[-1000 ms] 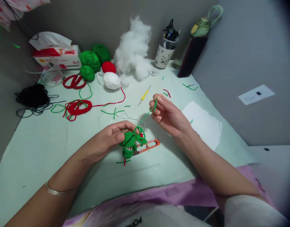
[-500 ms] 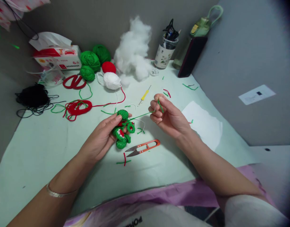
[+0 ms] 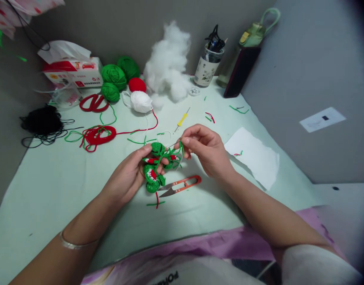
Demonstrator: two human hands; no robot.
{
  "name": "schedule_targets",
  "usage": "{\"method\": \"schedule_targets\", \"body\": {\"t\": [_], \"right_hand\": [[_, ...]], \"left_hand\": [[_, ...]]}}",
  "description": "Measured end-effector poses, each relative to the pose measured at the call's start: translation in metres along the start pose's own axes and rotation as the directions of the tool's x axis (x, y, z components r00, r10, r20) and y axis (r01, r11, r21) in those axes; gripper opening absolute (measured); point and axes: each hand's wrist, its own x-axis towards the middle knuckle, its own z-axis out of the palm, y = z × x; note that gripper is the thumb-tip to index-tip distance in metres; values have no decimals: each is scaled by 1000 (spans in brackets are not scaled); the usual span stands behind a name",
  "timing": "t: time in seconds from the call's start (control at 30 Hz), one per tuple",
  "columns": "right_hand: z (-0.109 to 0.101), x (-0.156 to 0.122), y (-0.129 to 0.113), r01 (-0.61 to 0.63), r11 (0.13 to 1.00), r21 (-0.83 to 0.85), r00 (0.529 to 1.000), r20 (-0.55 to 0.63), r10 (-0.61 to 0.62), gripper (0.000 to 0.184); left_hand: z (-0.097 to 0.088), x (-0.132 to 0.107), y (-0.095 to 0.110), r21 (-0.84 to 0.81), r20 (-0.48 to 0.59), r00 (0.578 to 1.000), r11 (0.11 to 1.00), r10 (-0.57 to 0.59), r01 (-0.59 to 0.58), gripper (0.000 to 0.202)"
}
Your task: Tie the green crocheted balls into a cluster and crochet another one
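Observation:
My left hand point(image 3: 127, 177) is closed on a small green crochet piece point(image 3: 154, 166) with red and white patches, held just above the pale green table point(image 3: 45, 186). My right hand point(image 3: 204, 148) pinches a needle with a green yarn strand point(image 3: 179, 149) right at the piece's upper right side. Both hands meet over the middle of the table. An orange thread snipper point(image 3: 179, 186) lies on the table directly under them, its blades pointing left.
At the back lie green yarn balls point(image 3: 113, 75), a red ball point(image 3: 137, 84), a white ball point(image 3: 140, 101), white stuffing point(image 3: 169, 63), a tissue box point(image 3: 72, 71), red scissors point(image 3: 93, 103), a yellow hook point(image 3: 182, 118), a pen jar point(image 3: 206, 67), black yarn point(image 3: 41, 120) and white paper point(image 3: 253, 156).
My left hand lifted the crochet piece up and away from the snipper. My right hand came down and left from a stretched strand until its pinch met the piece.

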Motion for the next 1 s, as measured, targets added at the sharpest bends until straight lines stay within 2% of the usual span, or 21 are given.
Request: {"method": "schedule_targets", "body": {"t": [0.4,0.6,0.77,1.0], "right_hand": [[6,-5,-6,64,995,-82,998,-18,-65,17],[8,-6,-6,52,990,-130,998,-23,-56,21],[8,-3,-4,0,997,-71,1000,19,1,23],[-1,1,1,-89,995,-50,994,51,92,20]], "left_hand": [[0,-2,1,58,33,999,998,28,-29,24],[1,-2,1,93,42,998,994,51,-55,24],[0,-2,1,93,62,997,995,39,-44,26],[-1,-1,1,2,10,1000,1000,-22,22,26]]}}
